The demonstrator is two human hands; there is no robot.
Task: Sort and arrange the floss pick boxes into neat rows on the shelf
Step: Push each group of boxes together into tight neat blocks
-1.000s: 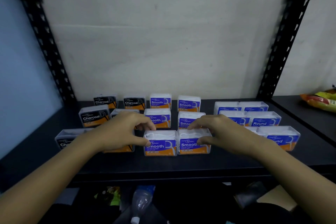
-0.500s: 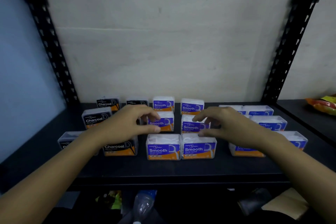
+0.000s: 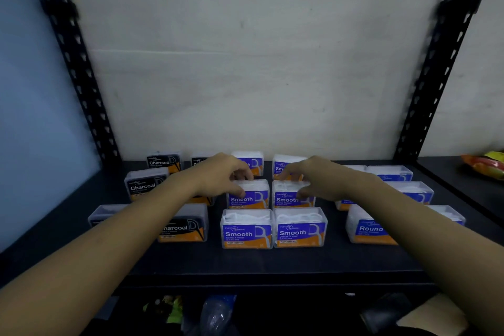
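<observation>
**A:** What lies nearest?

**B:** A clear bottle [image 3: 218, 314] in the dark, below the front edge of the shelf [image 3: 272, 267]. On the shelf's front row, the front-left Smooth box [image 3: 246, 229] and the front-right Smooth box [image 3: 300, 228] stand upright and touching, with their labels facing out. To their left is a front Charcoal box [image 3: 185, 226], partly behind the left forearm. To their right is a front Round box [image 3: 365, 226], partly behind the right forearm.

**A:** And the hands?

**B:** They are one row back. The left hand [image 3: 223, 180] grasps the middle-left Smooth box [image 3: 249, 195]. Its thumb is on the label face and its fingers [image 3: 245, 174] curl over the rear top edge. The right hand [image 3: 319, 180] grasps the middle-right Smooth box [image 3: 289, 195] the same way, with its fingers [image 3: 287, 175] hooked over the back. Both boxes rest on the shelf, just beside each other with a narrow gap between.

**A:** What's further off?

**B:** Two back Smooth boxes [image 3: 256, 163], partly hidden by the hands. There is a middle Charcoal box [image 3: 144, 185] and a back Charcoal box [image 3: 163, 162] on the left, and more Round boxes [image 3: 414, 191] on the right. A bright snack packet [image 3: 485, 166] lies on the neighbouring shelf at the far right. A pale wall [image 3: 245, 63] stands behind it all.
</observation>
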